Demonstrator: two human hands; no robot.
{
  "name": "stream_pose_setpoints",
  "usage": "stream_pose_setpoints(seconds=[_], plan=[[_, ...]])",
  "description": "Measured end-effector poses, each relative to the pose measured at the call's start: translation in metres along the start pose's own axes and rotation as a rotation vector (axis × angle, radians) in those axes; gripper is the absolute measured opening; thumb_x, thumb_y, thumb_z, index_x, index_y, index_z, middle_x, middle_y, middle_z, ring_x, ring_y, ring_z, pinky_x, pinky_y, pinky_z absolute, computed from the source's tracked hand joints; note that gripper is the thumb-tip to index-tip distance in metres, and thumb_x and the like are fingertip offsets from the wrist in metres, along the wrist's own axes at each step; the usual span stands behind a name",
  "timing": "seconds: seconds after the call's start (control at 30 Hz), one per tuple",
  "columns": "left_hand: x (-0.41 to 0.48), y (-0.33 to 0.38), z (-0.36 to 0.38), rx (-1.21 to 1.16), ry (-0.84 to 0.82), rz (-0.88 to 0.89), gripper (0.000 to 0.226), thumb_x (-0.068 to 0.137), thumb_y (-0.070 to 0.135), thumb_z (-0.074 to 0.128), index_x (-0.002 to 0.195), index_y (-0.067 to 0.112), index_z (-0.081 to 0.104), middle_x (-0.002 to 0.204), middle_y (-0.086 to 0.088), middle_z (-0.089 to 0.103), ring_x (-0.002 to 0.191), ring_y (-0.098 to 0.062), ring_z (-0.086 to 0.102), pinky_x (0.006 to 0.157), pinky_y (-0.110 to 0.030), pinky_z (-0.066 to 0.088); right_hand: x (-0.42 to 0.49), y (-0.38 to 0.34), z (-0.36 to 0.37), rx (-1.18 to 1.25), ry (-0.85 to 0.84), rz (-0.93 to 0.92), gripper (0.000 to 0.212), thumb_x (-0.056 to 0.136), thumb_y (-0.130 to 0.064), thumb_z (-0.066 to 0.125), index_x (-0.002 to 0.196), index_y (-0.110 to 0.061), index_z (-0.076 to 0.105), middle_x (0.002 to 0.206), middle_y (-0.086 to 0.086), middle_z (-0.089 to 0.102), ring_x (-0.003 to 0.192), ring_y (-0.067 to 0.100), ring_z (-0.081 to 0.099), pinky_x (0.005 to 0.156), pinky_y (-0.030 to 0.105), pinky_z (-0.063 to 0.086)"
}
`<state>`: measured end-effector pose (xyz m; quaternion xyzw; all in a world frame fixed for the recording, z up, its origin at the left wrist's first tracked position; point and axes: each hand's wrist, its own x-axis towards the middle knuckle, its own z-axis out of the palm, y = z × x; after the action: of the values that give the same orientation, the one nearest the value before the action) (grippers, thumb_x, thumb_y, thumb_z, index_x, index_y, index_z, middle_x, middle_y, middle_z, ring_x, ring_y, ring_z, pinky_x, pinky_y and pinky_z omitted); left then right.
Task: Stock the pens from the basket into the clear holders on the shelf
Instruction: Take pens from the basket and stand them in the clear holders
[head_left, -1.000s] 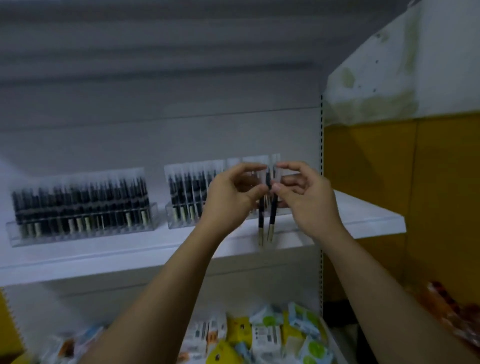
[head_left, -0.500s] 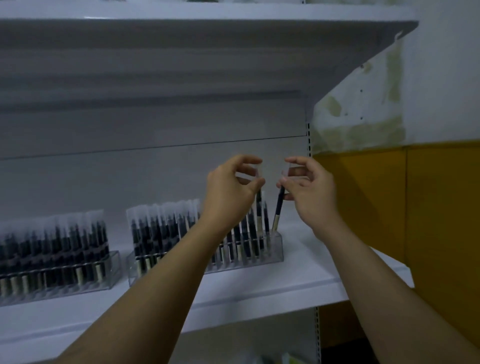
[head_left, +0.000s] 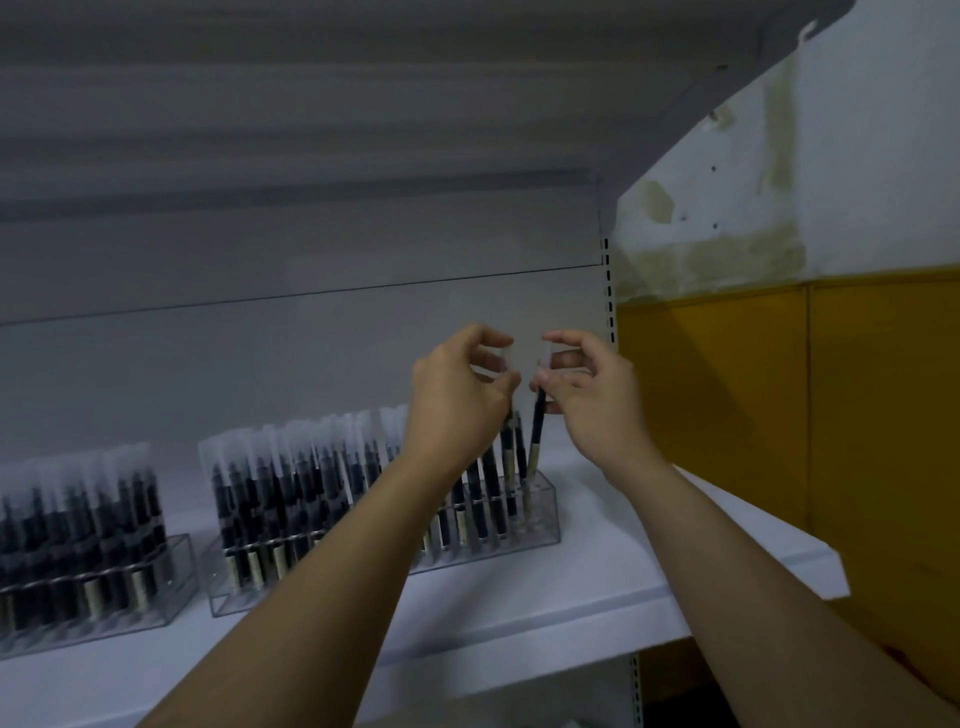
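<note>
Two clear holders stand on the white shelf (head_left: 597, 587). The left holder (head_left: 179, 571) is cut off by the frame edge and is packed with upright black pens under clear caps. The right holder (head_left: 551, 512) stands just beside it, a narrow gap between them. Its rows of stocked pens (head_left: 291, 483) are full up to where the left forearm crosses in front.

Both hands are raised above the right end of that holder, close together, fingertips nearly touching. The left hand (head_left: 457, 400) has thumb and forefinger curled together. It seems to pinch the clear cap of the inner pen (head_left: 508, 441), but the cap is blurred against the back panel. That pen stands almost upright, with its lower end down in the holder among the others.

The right hand (head_left: 595, 400) pinches the top of the end pen (head_left: 538, 431) between thumb and forefinger, other fingers curled loosely. This pen is black with a pale band and tilts slightly. Its lower tip is inside the last slots at the holder's right end.

A slotted shelf upright (head_left: 607, 291) runs behind the right hand. Right of it is a wall, stained white above and yellow (head_left: 779, 415) below. An upper shelf (head_left: 363, 104) overhangs everything.
</note>
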<state>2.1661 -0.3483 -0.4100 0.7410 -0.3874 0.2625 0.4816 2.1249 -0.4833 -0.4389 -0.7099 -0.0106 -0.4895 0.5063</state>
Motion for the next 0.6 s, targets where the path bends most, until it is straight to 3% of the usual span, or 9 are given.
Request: stream_pose_setpoints(seconds=[0.1,0.23,0.33,0.43,0.53,0.6], plan=[[0.0,-0.006,0.002,0.155,-0.072,-0.029,0.019,0.087,0.026,0.069,0.105,0.028,0.062,0.095,0.008,0.068,0.081,-0.008,0.065,0.075,-0.033,0.057,0.003,-0.002,-0.001,-0.038,-0.051,0.0,0.034,0.089,-0.007,0.066,0.111,-0.032,0.06,0.095,-0.004,0.062,0.088,0.019,0.068,0.08,0.047,0.058],[-0.006,-0.013,0.004,0.37,-0.066,-0.033,0.025,0.087,0.034,0.066,0.112,0.031,0.061,0.11,0.011,0.066,0.104,-0.015,0.057,0.103,-0.04,0.037,0.002,-0.006,-0.002,-0.206,-0.228,-0.001,0.026,0.089,-0.008,0.066,0.108,-0.026,0.065,0.091,-0.01,0.063,0.085,0.01,0.062,0.084,0.034,0.055],[-0.008,-0.015,0.004,0.528,-0.081,0.006,0.026,0.088,0.039,0.064,0.112,0.032,0.062,0.117,0.007,0.063,0.117,-0.02,0.049,0.111,-0.043,0.026,-0.005,-0.002,-0.004,-0.328,-0.287,-0.004,0.025,0.092,-0.011,0.062,0.112,-0.024,0.066,0.094,-0.007,0.064,0.083,0.008,0.058,0.082,0.026,0.05],[-0.009,-0.016,0.004,0.526,-0.103,0.03,0.027,0.088,0.038,0.064,0.113,0.03,0.063,0.118,0.005,0.063,0.117,-0.02,0.049,0.111,-0.042,0.027,-0.013,0.003,-0.01,-0.348,-0.297,0.025,0.032,0.093,-0.011,0.059,0.119,-0.029,0.063,0.097,-0.003,0.064,0.082,0.01,0.058,0.076,0.024,0.047],[-0.011,-0.014,0.003,0.548,-0.115,0.055,0.03,0.088,0.037,0.063,0.117,0.03,0.062,0.119,0.004,0.063,0.116,-0.021,0.05,0.11,-0.039,0.028,-0.02,0.003,-0.014,-0.394,-0.335,0.027,0.043,0.095,-0.014,0.058,0.132,-0.034,0.054,0.103,-0.003,0.061,0.081,0.004,0.056,0.068,0.013,0.04],[-0.015,-0.013,0.001,0.576,-0.128,0.069,0.036,0.088,0.037,0.062,0.123,0.031,0.059,0.126,0.002,0.06,0.12,-0.021,0.049,0.113,-0.041,0.026,-0.023,-0.002,-0.016,-0.42,-0.356,0.026,0.052,0.095,-0.017,0.058,0.141,-0.035,0.043,0.111,-0.004,0.057,0.087,0.004,0.056,0.07,0.012,0.04]])
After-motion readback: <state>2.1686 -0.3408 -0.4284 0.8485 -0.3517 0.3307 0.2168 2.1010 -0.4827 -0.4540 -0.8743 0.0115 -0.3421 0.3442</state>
